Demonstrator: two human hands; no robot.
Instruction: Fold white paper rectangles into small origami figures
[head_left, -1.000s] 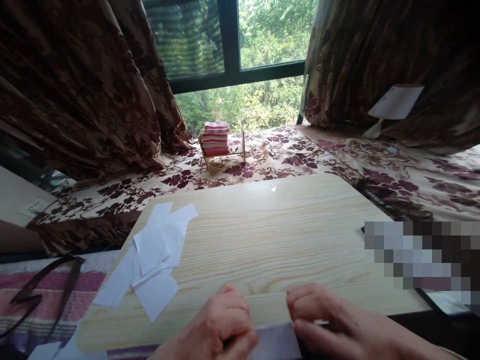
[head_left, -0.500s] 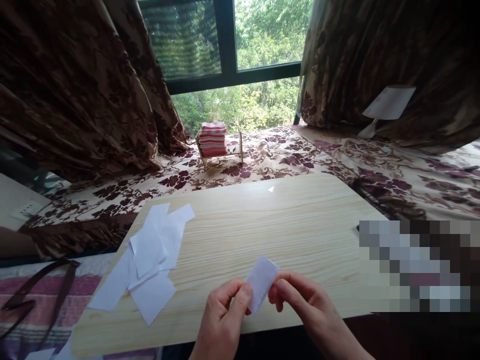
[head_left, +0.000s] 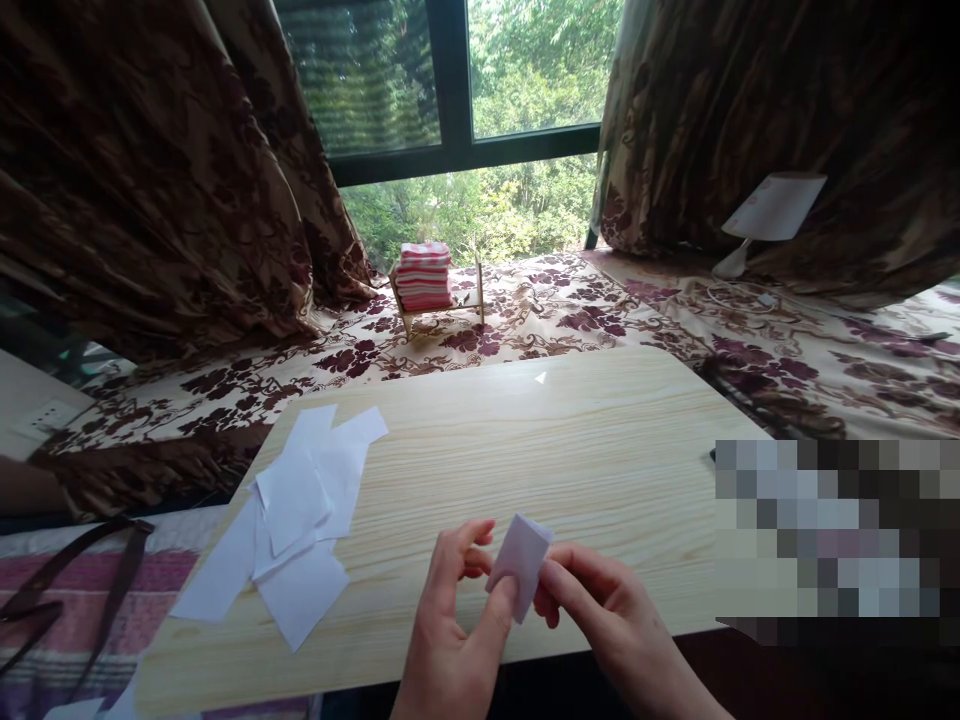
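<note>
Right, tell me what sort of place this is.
Probably a room in a home, possibly a bedroom: brown floral fabric curtains flank a dark-framed glass window, and a white-shaded table lamp stands on purple-flowered beige cloth.

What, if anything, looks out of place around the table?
The white papers on the left of the table lie loosely overlapped at mixed angles, which looks untidy. A pixelated patch hides part of its right side, so I cannot judge there.
</note>
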